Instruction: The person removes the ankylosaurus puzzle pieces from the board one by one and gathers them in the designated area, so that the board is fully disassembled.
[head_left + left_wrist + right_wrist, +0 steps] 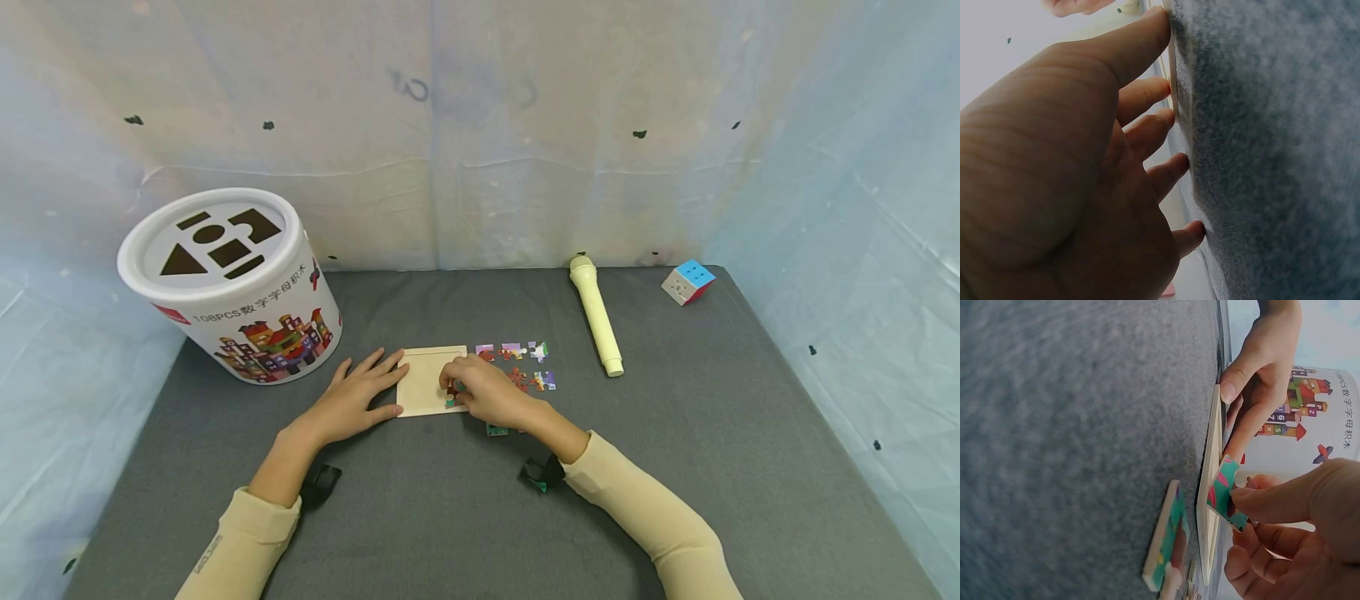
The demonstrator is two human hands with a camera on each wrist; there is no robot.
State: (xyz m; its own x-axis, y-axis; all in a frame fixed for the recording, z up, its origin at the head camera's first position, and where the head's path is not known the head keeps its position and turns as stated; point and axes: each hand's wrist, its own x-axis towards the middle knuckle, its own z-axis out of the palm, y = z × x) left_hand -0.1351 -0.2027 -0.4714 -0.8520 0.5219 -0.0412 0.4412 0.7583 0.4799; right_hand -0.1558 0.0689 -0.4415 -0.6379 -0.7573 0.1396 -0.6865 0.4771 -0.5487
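A pale wooden puzzle tray [420, 385] lies flat on the grey cloth. My left hand [352, 400] has its fingers spread, the tips touching the tray's left edge; in the left wrist view the thumb [1141, 40] rests along that edge. My right hand [491, 392] is over the tray's right part and pinches a jigsaw puzzle piece [1222, 487], green with pink marks, between thumb and fingers. The piece is tilted above the tray. Several colourful puzzle pieces [512, 351] lie to the tray's right, some partly hidden by my right hand.
A large white block bucket [262, 333] with shaped holes in its lid stands at the back left. A pale yellow microphone-shaped stick [597, 317] lies right of the pieces. Near the back right corner sits a puzzle cube [688, 282]. Cloth-like walls [487, 167] border the table.
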